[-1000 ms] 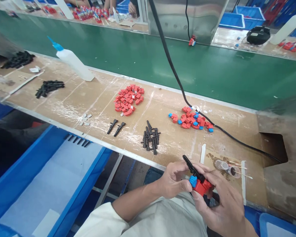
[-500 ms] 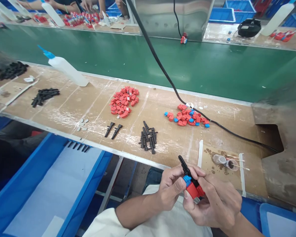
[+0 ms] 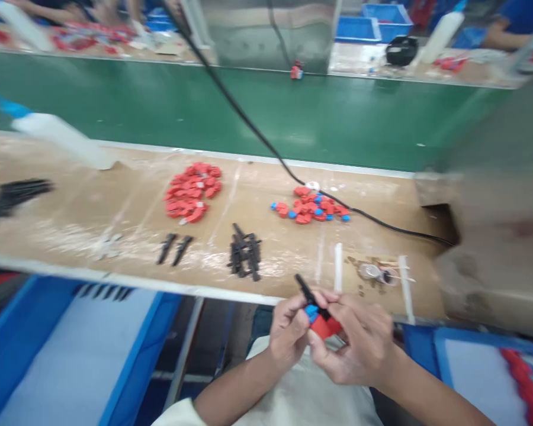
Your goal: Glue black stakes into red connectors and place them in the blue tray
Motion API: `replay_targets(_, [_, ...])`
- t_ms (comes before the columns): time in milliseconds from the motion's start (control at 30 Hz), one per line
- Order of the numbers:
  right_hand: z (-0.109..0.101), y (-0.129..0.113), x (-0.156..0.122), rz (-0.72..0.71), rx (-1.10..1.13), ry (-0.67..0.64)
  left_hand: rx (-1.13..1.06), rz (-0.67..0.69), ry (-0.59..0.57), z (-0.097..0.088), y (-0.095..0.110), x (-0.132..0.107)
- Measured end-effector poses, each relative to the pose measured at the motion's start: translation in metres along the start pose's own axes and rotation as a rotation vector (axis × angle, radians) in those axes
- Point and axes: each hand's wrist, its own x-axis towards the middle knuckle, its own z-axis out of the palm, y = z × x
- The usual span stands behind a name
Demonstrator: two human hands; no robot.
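Close to my body, above my lap, both hands are on a small red toy arm piece (image 3: 323,329) with a blue fist (image 3: 311,312). A black toy gun (image 3: 305,289) stands tilted against the blue fist, its barrel pointing up and left. My left hand (image 3: 288,334) is closed around the blue fist and the gun, thumb on the near side. My right hand (image 3: 359,340) pinches the red piece and the gun's rear end. Fingers hide where the gun and fist meet.
On the bench lie black toy guns (image 3: 244,253), red pieces (image 3: 193,192), red-and-blue pieces (image 3: 313,207) and small cups (image 3: 370,271) with swabs. A black cable (image 3: 249,121) crosses above. A white bottle (image 3: 62,139) leans left. Blue bins (image 3: 133,355) stand below. People work across the green belt (image 3: 249,106).
My view has swung to the right, so the bench things sit further left and a bin with red pieces shows at lower right. Both hands keep hold of the toy arm and gun.
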Motion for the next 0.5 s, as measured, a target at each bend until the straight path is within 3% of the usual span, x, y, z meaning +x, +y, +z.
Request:
replay_targets(100, [-0.015, -0.012, -0.015, 0.041, 0.162, -0.004, 0.119, -0.019, -0.002, -0.015, -0.010, -0.024])
replay_targets(167, [-0.030, -0.018, -0.028, 0.139, 0.215, 0.002, 0.151, -0.112, -0.037, -0.025, -0.021, -0.027])
replay_targets(267, [-0.064, -0.027, -0.063, 0.394, 0.232, 0.015, 0.069, -0.201, -0.309, -0.020, -0.039, -0.020])
replay_targets(333, [-0.092, -0.033, -0.100, 0.653, 0.138, 0.037, 0.030, -0.238, -0.531, -0.007, -0.047, -0.016])
replay_targets(400, [-0.123, -0.032, -0.148, 1.035, -0.175, 0.077, 0.042, -0.272, -0.703, 0.005, -0.052, -0.014])
replay_targets(433, [-0.140, -0.030, -0.174, 1.277, -0.401, 0.083, 0.063, -0.293, -0.760, 0.010, -0.053, -0.013])
replay_targets(500, [-0.175, -0.023, -0.225, 1.511, -0.627, 0.119, 0.116, -0.348, -0.816, 0.015, -0.056, -0.013])
